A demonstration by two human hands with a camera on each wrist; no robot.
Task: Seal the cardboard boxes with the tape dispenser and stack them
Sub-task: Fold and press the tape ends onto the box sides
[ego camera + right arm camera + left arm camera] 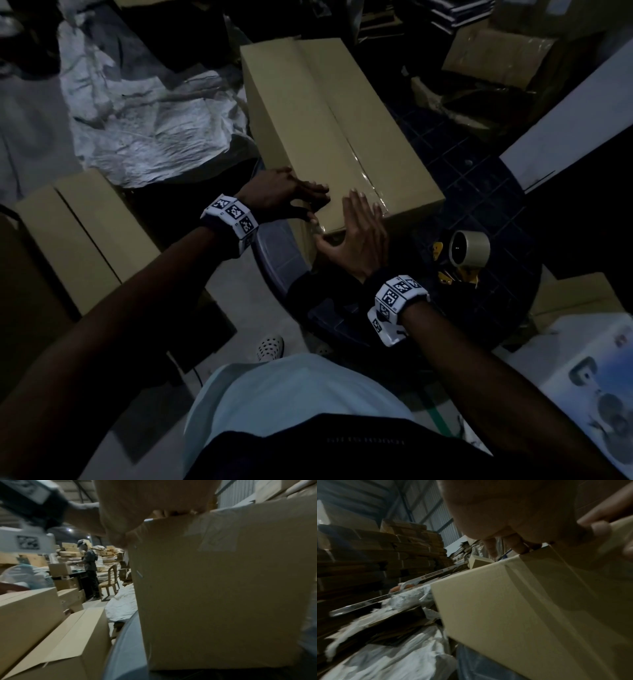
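The long cardboard box (329, 130) lies on a dark round table (486, 205), its top seam already covered with clear tape (368, 171) that folds down the near end. Sealing looks done here; stacking is left. Another closed box (78, 236) sits to the left, apparently untaped. The right hand (359, 236) lies flat, fingers straight, smoothing the near top edge. The left hand (287, 195) rests spread on the near left corner. The tape dispenser (467, 255) sits on the table beside the box. No writing is readable.
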